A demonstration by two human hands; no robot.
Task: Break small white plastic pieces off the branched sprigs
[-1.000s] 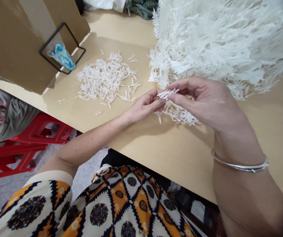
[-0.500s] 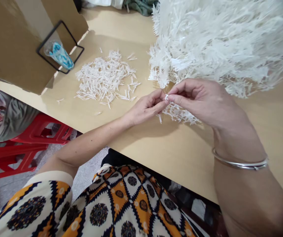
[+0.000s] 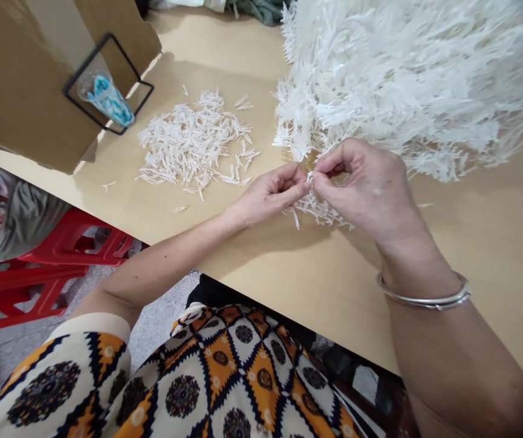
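Piece [image 3: 309, 177] between my fingers [image 3: 329, 188], clump [image 3: 322, 211] on desk [image 3: 334, 286] beneath; stick heap [image 3: 193, 143] left, pile [image 3: 393, 79] behind and right. Farther left: cardboard box [image 3: 28, 85], wire stand [image 3: 125, 58] beside it; stools [image 3: 63, 243] past desk's near edge.

Left hand [image 3: 276, 193], right hand [image 3: 367, 187], white piece [image 3: 309, 177] between

The person wears a loose cream fabric garment printed with orange and dark navy diamonds [image 3: 261, 371], the diamonds edged in jagged zigzags. Round, dark, speckled rosettes fill the cream diamonds, while smaller medallions and pale flowers mark the orange ones. The matching patterned short left sleeve [image 3: 49, 389] ends in a wide, plain cream cloth band [image 3: 92, 327]. A slim, rounded, shiny silver-coloured bangle [image 3: 426, 300] circles the right forearm near the wrist; both forearms are bare.
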